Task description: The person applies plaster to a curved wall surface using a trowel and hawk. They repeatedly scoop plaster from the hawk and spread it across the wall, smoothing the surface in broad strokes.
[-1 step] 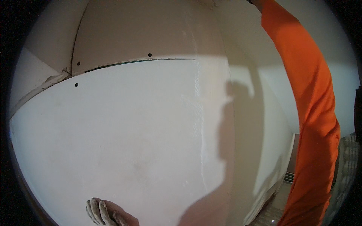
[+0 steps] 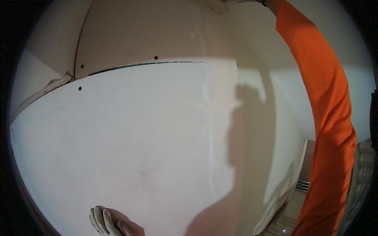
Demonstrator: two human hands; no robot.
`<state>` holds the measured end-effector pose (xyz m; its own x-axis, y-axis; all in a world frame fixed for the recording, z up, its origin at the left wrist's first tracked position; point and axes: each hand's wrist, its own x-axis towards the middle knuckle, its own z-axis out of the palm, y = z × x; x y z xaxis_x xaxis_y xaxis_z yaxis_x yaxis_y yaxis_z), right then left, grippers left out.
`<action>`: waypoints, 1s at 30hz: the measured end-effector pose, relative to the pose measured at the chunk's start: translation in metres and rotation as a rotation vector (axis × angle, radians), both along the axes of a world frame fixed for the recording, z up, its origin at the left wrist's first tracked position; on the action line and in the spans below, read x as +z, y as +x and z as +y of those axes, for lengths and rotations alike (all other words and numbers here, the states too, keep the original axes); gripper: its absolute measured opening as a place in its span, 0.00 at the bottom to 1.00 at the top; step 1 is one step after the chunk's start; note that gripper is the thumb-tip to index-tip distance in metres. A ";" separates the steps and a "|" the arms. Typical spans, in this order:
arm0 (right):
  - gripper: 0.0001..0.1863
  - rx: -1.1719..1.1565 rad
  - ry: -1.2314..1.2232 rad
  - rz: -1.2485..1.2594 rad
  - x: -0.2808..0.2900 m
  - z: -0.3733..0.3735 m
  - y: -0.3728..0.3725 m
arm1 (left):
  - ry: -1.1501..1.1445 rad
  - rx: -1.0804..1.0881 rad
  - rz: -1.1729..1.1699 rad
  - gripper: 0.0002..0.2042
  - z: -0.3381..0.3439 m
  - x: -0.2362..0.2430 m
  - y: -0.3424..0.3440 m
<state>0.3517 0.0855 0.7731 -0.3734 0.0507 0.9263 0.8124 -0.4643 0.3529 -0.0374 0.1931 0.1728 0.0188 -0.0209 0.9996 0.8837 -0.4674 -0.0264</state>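
My left hand (image 2: pixel 108 221), in a dusty grey work glove, is at the lower edge in front of the pale wall board (image 2: pixel 138 133). Its fingers are curled and pressed together; whatever they may hold is hidden. My right arm, in an orange sleeve (image 2: pixel 328 106), stretches up along the right side. Only a dark bit of my right hand (image 2: pixel 263 2) shows at the top edge, high by the wall, so its fingers cannot be made out. A rough brownish patch (image 2: pixel 216 5) lies on the surface just left of it.
Above a narrow dark gap (image 2: pixel 118 68) sits an upper board (image 2: pixel 134 31). Dark screw heads (image 2: pixel 156 58) dot both boards. A whitish filled seam (image 2: pixel 205 92) runs down near the corner. My shadow (image 2: pixel 252 129) falls across the wall. Floor (image 2: pixel 281 224) shows at lower right.
My right sleeve has shifted slightly to the right, and more of the brownish patch shows at the top edge. My left hand has hardly moved.
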 end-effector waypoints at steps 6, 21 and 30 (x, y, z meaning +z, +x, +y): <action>0.21 0.053 0.026 0.071 0.002 -0.006 0.016 | 0.069 0.277 0.143 0.22 0.019 -0.016 -0.013; 0.26 0.216 0.095 0.022 -0.038 0.091 0.005 | 0.013 0.016 0.016 0.22 0.006 -0.001 -0.003; 0.24 0.064 -0.059 -0.026 -0.011 0.006 -0.014 | 0.098 0.001 -0.004 0.22 0.013 -0.003 -0.006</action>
